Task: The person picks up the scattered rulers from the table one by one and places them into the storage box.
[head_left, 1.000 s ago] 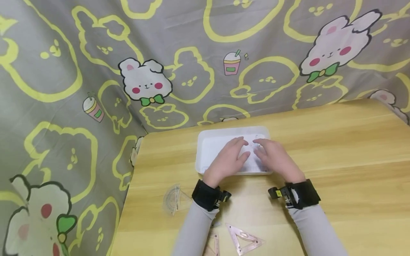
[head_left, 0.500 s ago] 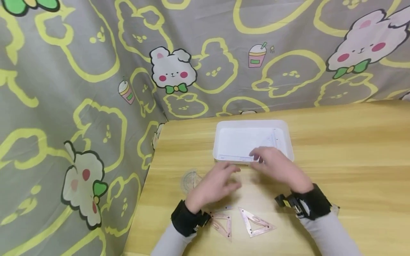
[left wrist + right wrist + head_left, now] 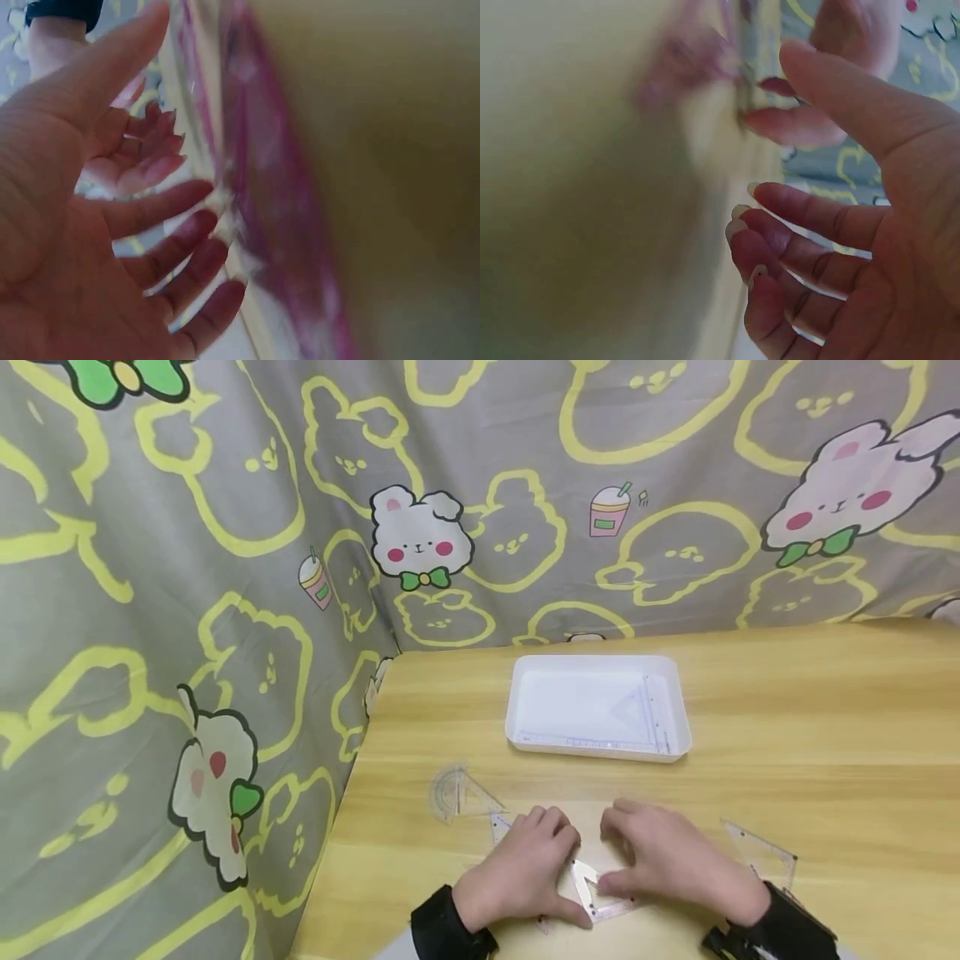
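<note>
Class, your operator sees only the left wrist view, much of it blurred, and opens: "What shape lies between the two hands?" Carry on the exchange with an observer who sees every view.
Observer: In the head view, a pale triangle with an open middle lies between the left hand and the right hand.
Operator: Anything to the right of the right hand?
Observer: Yes, a see-through set square lies there.
Operator: And on the left, farther ahead?
Observer: A clear protractor lies beyond the left hand, toward the left.
</note>
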A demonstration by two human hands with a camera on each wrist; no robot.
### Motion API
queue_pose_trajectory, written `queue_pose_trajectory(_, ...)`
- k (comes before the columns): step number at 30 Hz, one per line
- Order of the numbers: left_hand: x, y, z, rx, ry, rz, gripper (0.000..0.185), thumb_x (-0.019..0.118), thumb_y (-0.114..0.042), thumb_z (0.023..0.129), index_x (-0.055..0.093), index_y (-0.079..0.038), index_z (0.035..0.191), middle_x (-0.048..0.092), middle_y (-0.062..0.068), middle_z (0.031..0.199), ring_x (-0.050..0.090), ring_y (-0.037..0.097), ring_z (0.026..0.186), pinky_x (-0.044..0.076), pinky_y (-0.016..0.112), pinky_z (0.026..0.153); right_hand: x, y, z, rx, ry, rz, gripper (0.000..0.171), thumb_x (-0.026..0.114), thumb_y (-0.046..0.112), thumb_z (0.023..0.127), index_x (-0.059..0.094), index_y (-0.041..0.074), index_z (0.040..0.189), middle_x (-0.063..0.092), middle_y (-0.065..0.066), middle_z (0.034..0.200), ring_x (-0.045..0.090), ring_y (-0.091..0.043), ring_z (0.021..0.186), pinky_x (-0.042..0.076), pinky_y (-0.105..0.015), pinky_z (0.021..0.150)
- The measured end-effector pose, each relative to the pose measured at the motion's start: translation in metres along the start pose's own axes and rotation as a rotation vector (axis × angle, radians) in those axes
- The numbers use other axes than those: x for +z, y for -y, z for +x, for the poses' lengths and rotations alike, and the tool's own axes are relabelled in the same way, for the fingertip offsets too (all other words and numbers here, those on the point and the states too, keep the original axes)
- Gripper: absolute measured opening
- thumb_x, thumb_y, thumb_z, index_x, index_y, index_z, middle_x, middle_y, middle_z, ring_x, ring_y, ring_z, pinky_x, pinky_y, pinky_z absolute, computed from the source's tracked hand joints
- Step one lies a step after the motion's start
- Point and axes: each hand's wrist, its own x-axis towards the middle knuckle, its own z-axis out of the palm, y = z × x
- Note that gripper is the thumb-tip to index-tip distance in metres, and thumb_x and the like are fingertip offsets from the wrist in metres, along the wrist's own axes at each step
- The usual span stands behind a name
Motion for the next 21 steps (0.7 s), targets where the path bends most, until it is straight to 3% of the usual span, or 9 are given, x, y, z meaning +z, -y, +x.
queue_pose_trajectory(5,0.006,-0.011,-0.003,-0.055,-0.032,-0.021,0.067,0.088,-0.07,0.065,0.058,-0.022,0.101,0.046,-0.009,0.102,0.038,0.008,0.089,0.026,0.02,0.073,0.017,0.002,-0.017,-0.013,-0.031,-0.014,0.052,0.091,0.06,0.065,0.061,0.024,0.087,0.042,0.018,0.077,0.037,0.002,0.063,0.034,-0.02,0.055)
queue_pose_trajectory(13,0.006,-0.014,-0.001,-0.084,0.01,-0.147,0.06,0.092,-0.059,0.066,0.052,-0.024,0.096,0.042,-0.014,0.088,0.034,0.005,0.081,0.025,0.022,0.072,0.024,0.002,-0.019,-0.051,-0.01,0.084,0.041,0.091,0.048,0.07,0.056,0.028,0.079,0.04,0.021,0.072,0.035,0.005,0.064,0.033,-0.019,0.056)
queue_pose_trajectory(16,0.004,-0.01,0.003,-0.049,0.04,-0.304,0.051,0.093,-0.044,0.074,0.053,-0.022,0.095,0.048,-0.018,0.08,0.041,-0.001,0.073,0.032,0.016,0.069,0.02,-0.003,-0.019,-0.079,0.02,0.21,0.034,0.087,0.041,0.081,0.056,0.026,0.081,0.044,0.022,0.071,0.038,0.006,0.063,0.035,-0.018,0.055)
queue_pose_trajectory(21,-0.005,0.006,0.013,-0.02,0.102,-0.638,0.024,0.082,-0.017,0.092,0.059,-0.016,0.1,0.064,-0.017,0.083,0.056,-0.008,0.072,0.048,0.013,0.068,0.01,-0.022,-0.014,-0.166,0.117,0.57,0.015,0.074,0.021,0.097,0.061,0.016,0.092,0.057,0.012,0.071,0.049,0.006,0.065,0.044,-0.019,0.056)
